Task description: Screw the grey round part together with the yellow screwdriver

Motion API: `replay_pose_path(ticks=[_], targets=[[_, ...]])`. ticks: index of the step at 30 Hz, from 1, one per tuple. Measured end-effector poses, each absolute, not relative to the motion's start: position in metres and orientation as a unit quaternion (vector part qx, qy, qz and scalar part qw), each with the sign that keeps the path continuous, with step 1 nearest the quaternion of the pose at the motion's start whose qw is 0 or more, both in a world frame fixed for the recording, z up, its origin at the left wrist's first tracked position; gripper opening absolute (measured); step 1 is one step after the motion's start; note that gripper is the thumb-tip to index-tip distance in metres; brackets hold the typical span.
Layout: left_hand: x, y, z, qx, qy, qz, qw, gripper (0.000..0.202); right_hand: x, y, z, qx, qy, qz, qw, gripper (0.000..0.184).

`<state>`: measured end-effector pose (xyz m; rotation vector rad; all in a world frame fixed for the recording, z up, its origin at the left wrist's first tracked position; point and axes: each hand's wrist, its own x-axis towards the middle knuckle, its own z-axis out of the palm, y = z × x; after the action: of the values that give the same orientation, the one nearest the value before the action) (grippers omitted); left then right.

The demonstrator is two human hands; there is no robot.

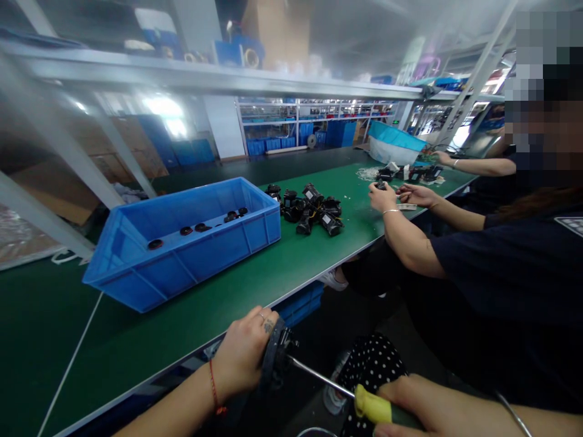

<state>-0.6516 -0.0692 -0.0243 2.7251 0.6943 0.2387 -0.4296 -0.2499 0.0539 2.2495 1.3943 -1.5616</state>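
My left hand [243,355] closes around a small black motor [276,361], and I hold it just off the near edge of the worktop [191,321], below the blue bin [182,243]. My right hand [428,406] grips the yellow-green handle of a screwdriver [364,402]. Its thin metal shaft runs up and to the left, and the tip meets the motor on the side facing away from my palm. So the long axis of the tool points from my right hand toward my left hand. The motor looks dark and round, partly hidden by my fingers. Beyond the bin, more black motors [312,209] lie in a heap, near the hands of another person [401,197].
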Motion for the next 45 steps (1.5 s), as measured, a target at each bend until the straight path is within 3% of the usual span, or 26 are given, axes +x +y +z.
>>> replay_pose_path(ticks=[3,6,8,10,12,15,18,20,22,25,28,30,33,35,37,40,45], targets=[[-0.65,-0.067,-0.026,0.947,0.252,0.063,0.186,0.007,-0.426,-0.246,0.045,0.726,0.584,-0.358,0.064,0.028],[-0.646,-0.06,-0.031,0.943,0.239,0.017,0.231,0.009,-0.422,-0.238,0.038,0.67,0.725,-0.095,0.13,0.017],[-0.642,-0.055,-0.036,0.941,0.214,-0.014,0.263,0.013,-0.42,-0.232,0.04,0.621,0.768,0.047,0.151,0.023],[-0.637,-0.052,-0.038,0.938,0.2,-0.014,0.282,0.016,-0.419,-0.226,0.052,0.603,0.776,0.096,0.159,0.032],[-0.633,-0.051,-0.036,0.942,0.214,0.02,0.259,0.013,-0.416,-0.223,0.07,0.63,0.763,0.04,0.139,0.032],[-0.628,-0.055,-0.024,0.952,0.247,0.083,0.163,0.01,-0.405,-0.225,0.095,0.698,0.676,-0.234,0.015,0.033],[-0.626,-0.058,-0.01,0.947,0.263,0.156,0.098,0.011,-0.387,-0.235,0.1,0.722,0.421,-0.525,-0.158,0.038],[-0.627,-0.061,-0.003,0.942,0.261,0.194,0.078,0.012,-0.379,-0.244,0.095,0.703,0.274,-0.619,-0.219,0.041],[-0.627,-0.065,0.001,0.945,0.251,0.198,0.072,0.015,-0.378,-0.252,0.09,0.669,0.24,-0.669,-0.218,0.042],[-0.626,-0.071,0.001,0.951,0.239,0.171,0.099,0.014,-0.387,-0.258,0.089,0.68,0.305,-0.653,-0.136,0.045],[-0.626,-0.073,-0.003,0.948,0.247,0.143,0.14,0.012,-0.395,-0.261,0.087,0.752,0.473,-0.456,-0.059,0.037],[-0.625,-0.071,-0.008,0.942,0.253,0.126,0.182,0.008,-0.396,-0.263,0.081,0.719,0.665,-0.198,-0.028,0.032],[-0.624,-0.066,-0.011,0.929,0.256,0.107,0.244,0.001,-0.394,-0.261,0.076,0.535,0.822,0.196,0.022,0.042],[-0.623,-0.062,-0.008,0.928,0.267,0.116,0.234,0.003,-0.393,-0.256,0.082,0.506,0.822,0.26,0.02,0.044],[-0.624,-0.059,0.0,0.928,0.289,0.145,0.183,0.008,-0.393,-0.249,0.097,0.599,0.79,0.129,-0.022,0.043],[-0.631,-0.053,0.021,0.923,0.303,0.215,0.1,0.012,-0.391,-0.236,0.125,0.719,0.656,-0.215,-0.085,0.043],[-0.675,-0.035,0.074,0.904,0.295,0.306,-0.046,0.017,-0.4,-0.201,0.156,0.661,0.456,-0.535,-0.261,0.035]])
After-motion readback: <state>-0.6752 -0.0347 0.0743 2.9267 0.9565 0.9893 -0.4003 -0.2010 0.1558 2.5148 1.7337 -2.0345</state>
